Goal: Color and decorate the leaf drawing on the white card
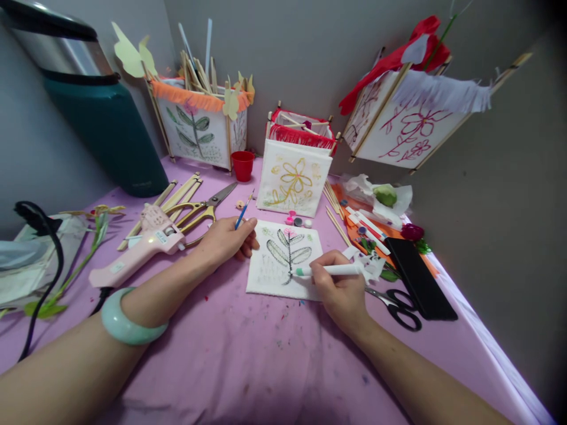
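A white square panel (261,277) lies flat in front of me, bearing a drawn plant with dark outlined leaves and a pink flower. My right hand (340,289) is closed around a white marker pen (341,270), whose green tip end is at the lower stem of the drawing. At the panel's left edge, my left hand (233,239) pinches a thin blue paintbrush (243,213) that points up and away. Its lower fingers are curled beside the panel's corner. Small paint pots (298,222), pink, dark and white, stand just behind the panel.
Left of me are a pink glue gun (137,251), gold-handled scissors (195,218) and a tall teal bottle (106,130). Decorated lanterns (195,136) and a red cup (243,166) stand behind. Black-handled scissors (401,307) and a black phone-like slab (420,277) lie at right.
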Tool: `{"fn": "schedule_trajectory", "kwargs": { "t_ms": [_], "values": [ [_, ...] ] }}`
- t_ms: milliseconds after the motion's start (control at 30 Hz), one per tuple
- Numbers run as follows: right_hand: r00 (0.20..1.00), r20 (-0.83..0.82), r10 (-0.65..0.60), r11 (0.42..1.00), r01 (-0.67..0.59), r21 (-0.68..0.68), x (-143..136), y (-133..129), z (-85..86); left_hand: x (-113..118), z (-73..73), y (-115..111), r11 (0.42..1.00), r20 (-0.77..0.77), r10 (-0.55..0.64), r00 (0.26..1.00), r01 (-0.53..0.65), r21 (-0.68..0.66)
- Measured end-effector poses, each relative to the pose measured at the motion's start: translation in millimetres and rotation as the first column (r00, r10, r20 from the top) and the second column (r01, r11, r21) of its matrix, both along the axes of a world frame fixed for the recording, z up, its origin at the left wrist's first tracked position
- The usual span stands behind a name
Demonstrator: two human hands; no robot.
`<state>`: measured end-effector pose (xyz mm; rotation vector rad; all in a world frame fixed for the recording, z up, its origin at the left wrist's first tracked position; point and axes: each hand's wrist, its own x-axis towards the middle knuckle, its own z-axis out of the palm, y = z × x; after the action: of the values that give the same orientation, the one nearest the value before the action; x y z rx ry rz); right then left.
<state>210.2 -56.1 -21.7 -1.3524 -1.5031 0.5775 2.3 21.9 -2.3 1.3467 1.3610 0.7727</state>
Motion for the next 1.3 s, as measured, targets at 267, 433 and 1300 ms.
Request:
{"fn": "schedule_trajectory", "kwargs": {
  "t_ms": [267,433,1300],
  "values": [
    [0.992,-0.103,0.065,0.997,-0.070,-0.038,-1.4,-4.2,-1.4,-0.7,-4.8,2.0,1.000,0.031,0.001,1.000,-0.001,0.013],
    [0.962,-0.048,0.269,0.959,-0.272,-0.083,-8.8,-12.3,-0.6,-1.3,-6.2,3.7,0.999,0.020,-0.011,1.000,0.010,0.031],
    [0.974,-0.011,0.225,0.970,-0.225,-0.091,-3.9,-6.2,-1.8,-0.9,-5.4,2.9,1.000,0.006,-0.002,1.000,0.002,0.019]
  ]
}}
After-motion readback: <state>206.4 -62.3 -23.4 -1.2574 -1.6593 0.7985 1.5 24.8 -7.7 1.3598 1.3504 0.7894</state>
